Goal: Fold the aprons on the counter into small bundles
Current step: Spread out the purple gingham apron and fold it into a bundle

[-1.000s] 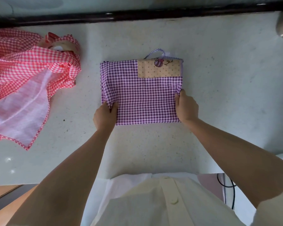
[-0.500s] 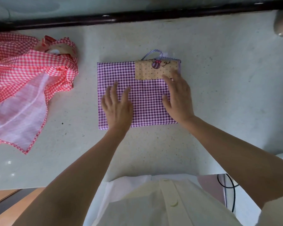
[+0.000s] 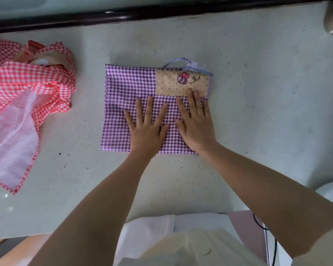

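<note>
Fingers (image 3: 148,109): straight and spread apart on both hands, palms down, gripping nothing.
Purple gingham apron (image 3: 121,104): folded into a flat rectangle at the centre of the frame, lying on the counter (image 3: 267,116) beneath both hands.
Tan patch (image 3: 167,83): upper right corner of the folded rectangle, printed with a small bee motif (image 3: 182,79).
Left hand (image 3: 146,129): lies flat on the lower middle of the rectangle, thumb pointing toward the other hand.
Right hand (image 3: 197,125): lies flat just beside the left, the two thumbs near each other but apart. Its fingertips reach the lower edge of the patch.
Striped cord (image 3: 176,61): a loop showing past the top edge of the rectangle, above the patch.
Red gingham apron (image 3: 27,87): left of the frame, crumpled and unfolded, with a pale lining facing up, well apart from the purple one.
Counter surface: pale and speckled, bounded along the top of the frame by a dark rail (image 3: 123,16).
Cream shirt (image 3: 190,250): lower centre of the frame, at the near edge of the counter.
Black cable (image 3: 258,223): lower right, partly hidden by the right forearm.
</note>
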The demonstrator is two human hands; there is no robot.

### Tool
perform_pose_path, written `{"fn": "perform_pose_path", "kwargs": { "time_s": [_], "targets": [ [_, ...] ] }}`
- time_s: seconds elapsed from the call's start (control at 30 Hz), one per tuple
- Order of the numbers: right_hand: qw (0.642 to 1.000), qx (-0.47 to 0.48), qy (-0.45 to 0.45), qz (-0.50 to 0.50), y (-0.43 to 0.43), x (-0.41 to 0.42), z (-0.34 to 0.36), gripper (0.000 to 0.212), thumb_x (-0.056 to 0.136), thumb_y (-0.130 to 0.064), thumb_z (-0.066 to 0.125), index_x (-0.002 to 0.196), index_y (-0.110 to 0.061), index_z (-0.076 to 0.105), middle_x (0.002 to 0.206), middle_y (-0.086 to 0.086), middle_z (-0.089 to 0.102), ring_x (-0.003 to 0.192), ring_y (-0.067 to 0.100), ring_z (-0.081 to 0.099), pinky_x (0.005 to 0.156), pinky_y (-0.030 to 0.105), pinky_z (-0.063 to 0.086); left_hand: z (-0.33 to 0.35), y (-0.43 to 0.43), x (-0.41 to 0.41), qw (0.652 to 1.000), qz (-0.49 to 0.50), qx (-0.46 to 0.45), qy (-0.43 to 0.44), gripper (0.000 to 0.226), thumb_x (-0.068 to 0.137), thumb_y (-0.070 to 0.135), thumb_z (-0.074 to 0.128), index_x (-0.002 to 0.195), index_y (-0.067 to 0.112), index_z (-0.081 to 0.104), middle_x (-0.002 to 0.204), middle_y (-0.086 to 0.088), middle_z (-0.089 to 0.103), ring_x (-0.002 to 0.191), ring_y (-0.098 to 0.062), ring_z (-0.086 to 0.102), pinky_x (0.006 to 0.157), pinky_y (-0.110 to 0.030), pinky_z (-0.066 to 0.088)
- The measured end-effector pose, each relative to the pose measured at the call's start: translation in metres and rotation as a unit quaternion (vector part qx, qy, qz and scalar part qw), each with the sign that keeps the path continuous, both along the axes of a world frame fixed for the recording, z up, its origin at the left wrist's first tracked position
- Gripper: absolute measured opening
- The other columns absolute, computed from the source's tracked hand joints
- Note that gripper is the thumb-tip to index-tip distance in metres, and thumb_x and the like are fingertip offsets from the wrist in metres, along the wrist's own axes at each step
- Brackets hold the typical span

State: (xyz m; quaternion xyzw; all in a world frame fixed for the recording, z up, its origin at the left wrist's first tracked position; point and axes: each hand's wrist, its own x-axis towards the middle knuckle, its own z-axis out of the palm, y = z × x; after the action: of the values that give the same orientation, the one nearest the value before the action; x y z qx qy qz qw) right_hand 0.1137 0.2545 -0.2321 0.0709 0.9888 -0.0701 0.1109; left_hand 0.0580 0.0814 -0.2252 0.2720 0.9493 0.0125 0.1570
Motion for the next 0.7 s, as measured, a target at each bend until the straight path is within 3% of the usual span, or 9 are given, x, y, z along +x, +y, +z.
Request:
{"fn": "perform_pose_path", "kwargs": {
  "time_s": [0.1, 0.17, 0.23, 0.3, 0.4, 0.53, 0.63, 0.7],
  "targets": [
    [0.999, -0.01, -0.031, -0.038, -0.03, 0.012, 0.016, 0.077, 0.098, -0.062, 0.013, 0.156, -0.012, 0.014, 0.162, 0.021, 0.01, 0.149, 0.04, 0.011, 0.119, 0.05, 0.014, 0.002, -0.026, -0.013, 0.996, -0.083, 0.017, 0.004, 0.062, 0.098, 0.06, 0.016, 0.155, 0.036, 0.01, 0.164, -0.007, -0.001, 0.149, -0.036, -0.006, 0.114, -0.067, 0.003],
    [0.997, -0.004, -0.064, -0.032, -0.047, 0.016, 0.032, 0.08, 0.097, -0.062, 0.009, 0.153, -0.008, 0.027, 0.155, 0.026, 0.027, 0.139, 0.044, 0.031, 0.113, 0.051, 0.031, 0.009, -0.039, -0.023, 0.994, -0.109, 0.019, 0.011, 0.058, 0.097, 0.055, 0.023, 0.15, 0.033, 0.03, 0.162, -0.007, 0.017, 0.149, -0.036, 0.006, 0.115, -0.066, 0.005],
    [0.997, 0.003, -0.081, -0.011, -0.06, 0.014, 0.048, 0.079, 0.097, -0.059, 0.007, 0.143, -0.007, 0.044, 0.142, 0.027, 0.043, 0.123, 0.041, 0.049, 0.094, 0.046, 0.047, 0.022, -0.039, -0.026, 0.995, -0.088, 0.024, 0.032, 0.047, 0.095, 0.045, 0.036, 0.135, 0.026, 0.052, 0.153, -0.007, 0.038, 0.145, -0.036, 0.023, 0.117, -0.06, 0.009],
    [0.999, -0.01, -0.052, 0.003, -0.068, 0.009, 0.057, 0.065, 0.1, -0.051, 0.018, 0.122, -0.008, 0.061, 0.123, 0.021, 0.057, 0.092, 0.031, 0.061, 0.067, 0.034, 0.049, 0.03, -0.026, -0.022, 0.998, -0.011, 0.035, 0.048, 0.035, 0.094, 0.037, 0.046, 0.121, 0.02, 0.062, 0.14, -0.006, 0.051, 0.134, -0.034, 0.036, 0.113, -0.052, 0.02],
    [0.996, -0.036, -0.067, 0.055, -0.076, 0.002, 0.078, 0.035, 0.101, -0.038, 0.04, 0.097, -0.011, 0.063, 0.094, 0.006, 0.056, 0.07, 0.019, 0.051, 0.059, 0.03, 0.044, 0.033, -0.011, -0.004, 0.994, 0.097, 0.044, 0.034, 0.034, 0.097, 0.032, 0.04, 0.122, 0.016, 0.055, 0.134, -0.005, 0.049, 0.123, -0.027, 0.04, 0.105, -0.044, 0.031],
    [0.991, -0.121, -0.055, 0.03, -0.057, -0.001, 0.088, 0.025, 0.1, -0.031, 0.044, 0.08, -0.018, 0.051, 0.066, -0.003, 0.047, 0.061, 0.016, 0.05, 0.055, 0.03, 0.042, 0.02, -0.022, 0.026, 0.997, 0.065, 0.034, 0.02, 0.039, 0.097, 0.035, 0.042, 0.134, 0.021, 0.046, 0.147, -0.007, 0.04, 0.136, -0.033, 0.032, 0.114, -0.051, 0.024],
    [0.984, -0.139, 0.064, -0.093, -0.027, 0.003, 0.077, 0.018, 0.094, -0.035, 0.055, 0.092, -0.018, 0.051, 0.077, -0.006, 0.052, 0.063, 0.011, 0.05, 0.056, 0.025, 0.038, 0.014, -0.036, 0.038, 0.998, 0.02, 0.058, 0.005, 0.038, 0.1, 0.031, 0.034, 0.133, 0.018, 0.048, 0.152, -0.01, 0.036, 0.144, -0.036, 0.024, 0.12, -0.055, 0.014],
    [0.975, -0.145, 0.039, -0.163, -0.008, 0.01, 0.064, 0.041, 0.087, -0.047, 0.062, 0.107, -0.013, 0.05, 0.095, -0.004, 0.051, 0.079, 0.012, 0.051, 0.065, 0.026, 0.043, 0.014, -0.042, 0.042, 0.998, 0.002, 0.07, 0.003, 0.04, 0.099, 0.03, 0.029, 0.13, 0.015, 0.05, 0.153, -0.012, 0.035, 0.146, -0.035, 0.021, 0.12, -0.056, 0.012]
  ]
}}
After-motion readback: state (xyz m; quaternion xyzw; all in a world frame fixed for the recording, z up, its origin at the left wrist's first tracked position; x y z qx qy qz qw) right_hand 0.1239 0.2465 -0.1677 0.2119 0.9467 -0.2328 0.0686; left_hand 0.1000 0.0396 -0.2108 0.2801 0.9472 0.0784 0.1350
